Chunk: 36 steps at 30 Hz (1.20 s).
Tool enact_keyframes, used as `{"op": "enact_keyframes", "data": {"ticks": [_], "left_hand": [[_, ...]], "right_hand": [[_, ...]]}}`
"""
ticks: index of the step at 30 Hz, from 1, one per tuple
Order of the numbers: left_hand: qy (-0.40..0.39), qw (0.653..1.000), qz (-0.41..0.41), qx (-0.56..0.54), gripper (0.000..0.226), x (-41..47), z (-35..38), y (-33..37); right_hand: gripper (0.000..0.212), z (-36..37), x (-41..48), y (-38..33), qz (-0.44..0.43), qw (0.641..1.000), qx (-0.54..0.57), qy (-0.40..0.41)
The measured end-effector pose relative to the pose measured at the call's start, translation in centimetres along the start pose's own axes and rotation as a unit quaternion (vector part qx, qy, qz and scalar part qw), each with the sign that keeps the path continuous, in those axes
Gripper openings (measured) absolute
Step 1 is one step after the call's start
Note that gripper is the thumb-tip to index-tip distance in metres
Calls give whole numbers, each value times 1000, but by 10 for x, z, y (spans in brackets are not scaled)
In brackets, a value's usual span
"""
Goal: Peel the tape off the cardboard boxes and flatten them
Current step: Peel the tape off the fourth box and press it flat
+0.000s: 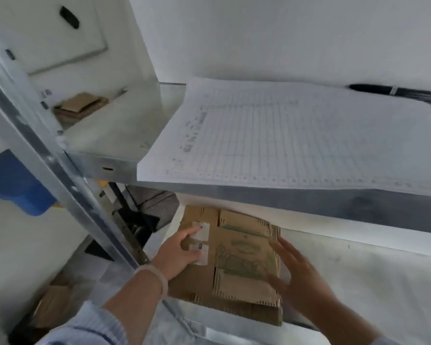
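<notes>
Left hand (178, 253) rests, fingers loosely curled, on white labels (201, 230) atop a stack of flattened brown cardboard boxes with green print (239, 260) on the lower white shelf (358, 270); right hand (299, 275), fingers spread, lies against its right edge.

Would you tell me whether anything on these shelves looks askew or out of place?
The stack of gridded paper on the upper shelf lies skewed and seems to jut past the shelf's front edge, so it might slide off. The flattened cardboard below lies flat under the left hand, the right hand at its edge.
</notes>
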<state>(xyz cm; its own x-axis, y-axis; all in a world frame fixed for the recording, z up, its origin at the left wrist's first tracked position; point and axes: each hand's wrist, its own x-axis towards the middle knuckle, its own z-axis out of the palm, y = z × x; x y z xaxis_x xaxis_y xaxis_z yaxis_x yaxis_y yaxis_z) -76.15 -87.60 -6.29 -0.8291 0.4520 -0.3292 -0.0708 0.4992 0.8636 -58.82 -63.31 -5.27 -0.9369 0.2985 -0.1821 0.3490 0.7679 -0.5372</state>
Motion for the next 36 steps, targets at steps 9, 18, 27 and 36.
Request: {"op": "enact_keyframes", "data": {"ticks": [9,18,27,36], "left_hand": [[31,894,97,436,63,11,29,-3],[-112,816,135,551,69,28,66,-17],[-93,795,125,586,69,27,76,-16],[-62,806,144,571,71,18,74,-5]], "right_hand": [[76,22,-22,-28,49,997,-55,18],[79,38,-18,-25,60,988,-132,47],[78,64,-22,-19,81,983,-157,42],[86,47,-52,-18,89,980,-174,48]]}}
